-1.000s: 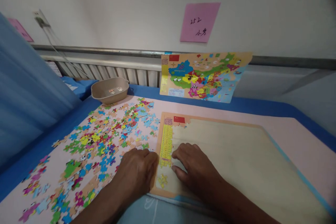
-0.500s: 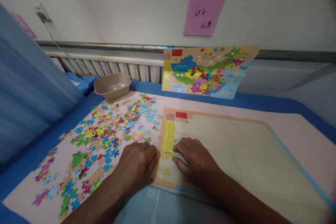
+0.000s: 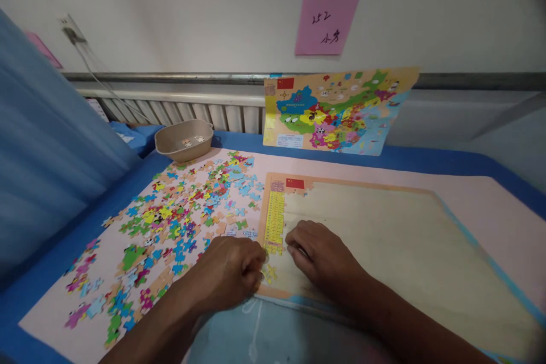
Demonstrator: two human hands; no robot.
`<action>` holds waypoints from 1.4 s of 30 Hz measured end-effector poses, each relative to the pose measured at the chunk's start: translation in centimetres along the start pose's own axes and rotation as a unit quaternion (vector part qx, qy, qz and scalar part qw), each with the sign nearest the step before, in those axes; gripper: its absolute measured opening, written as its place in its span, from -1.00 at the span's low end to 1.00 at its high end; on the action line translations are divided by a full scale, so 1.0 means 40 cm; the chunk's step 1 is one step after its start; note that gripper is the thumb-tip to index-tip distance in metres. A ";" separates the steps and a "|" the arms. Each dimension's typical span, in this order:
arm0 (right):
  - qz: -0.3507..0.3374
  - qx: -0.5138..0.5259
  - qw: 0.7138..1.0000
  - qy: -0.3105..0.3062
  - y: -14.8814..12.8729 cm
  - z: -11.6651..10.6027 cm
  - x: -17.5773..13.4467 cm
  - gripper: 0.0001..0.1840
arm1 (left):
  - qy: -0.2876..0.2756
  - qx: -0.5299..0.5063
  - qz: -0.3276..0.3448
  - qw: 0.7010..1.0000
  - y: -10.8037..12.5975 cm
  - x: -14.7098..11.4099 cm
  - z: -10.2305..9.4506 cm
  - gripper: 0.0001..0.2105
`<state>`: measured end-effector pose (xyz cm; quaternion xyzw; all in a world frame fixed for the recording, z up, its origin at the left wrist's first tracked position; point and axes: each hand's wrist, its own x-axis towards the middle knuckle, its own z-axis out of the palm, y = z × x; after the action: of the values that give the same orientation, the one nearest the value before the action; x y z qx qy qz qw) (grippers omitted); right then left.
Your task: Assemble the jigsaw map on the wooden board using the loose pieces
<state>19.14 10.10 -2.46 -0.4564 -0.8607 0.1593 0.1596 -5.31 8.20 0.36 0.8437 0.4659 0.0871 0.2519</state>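
My left hand (image 3: 232, 270) is closed over the left border of the puzzle board (image 3: 375, 239), thumb against curled fingers; anything pinched there is hidden. Right beside its fingertips lie loose yellow puzzle pieces (image 3: 270, 274). A strip of joined yellow pieces (image 3: 274, 219) runs down the board's left side, below a red flag corner (image 3: 295, 183). My right hand (image 3: 322, 250) rests on the bare wooden part, just right of that strip. Its fingers are curled in toward the thumb, and I cannot see whether they hold a piece.
Scattered puzzle pieces (image 3: 170, 216) cover the pink sheet on the left. Behind them stands a beige basin (image 3: 184, 141) with a few pieces inside. A printed map (image 3: 336, 114) leans against the rail at the back. A blue curtain (image 3: 55, 136) hangs at the left.
My left hand has moved slightly right, onto the board's left border beside the loose yellow pieces. My right hand's fingers have drawn in and shifted slightly right, off the yellow strip. The view has shifted slightly.
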 end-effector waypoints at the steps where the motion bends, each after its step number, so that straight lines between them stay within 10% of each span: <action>1: 0.000 -0.002 1.000 0.005 0.001 0.000 0.000 -0.86 | 0.002 0.000 -0.006 1.000 -0.004 -0.001 -0.005 -0.88; 10: 0.058 0.130 0.982 0.123 0.027 -0.036 0.005 -0.78 | 0.028 0.009 -0.012 1.000 -0.032 -0.001 -0.025 -0.89; 17: 0.210 0.420 0.854 0.226 0.081 -0.036 0.024 -0.72 | 0.002 -0.021 0.011 1.000 -0.015 -0.003 0.004 -0.88; 24: 0.138 0.025 0.990 0.023 0.068 -0.133 -0.004 -0.79 | 0.003 -0.012 0.013 1.000 -0.015 0.003 -0.002 -0.87; 42: 0.025 -0.070 0.987 -0.141 -0.013 -0.084 -0.027 -0.88 | 0.006 -0.028 0.016 0.999 -0.010 -0.002 -0.018 -0.87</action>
<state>20.75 9.34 0.64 -0.4611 -0.8718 0.1653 0.0003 -5.92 8.55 0.79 0.8433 0.4508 0.1095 0.2714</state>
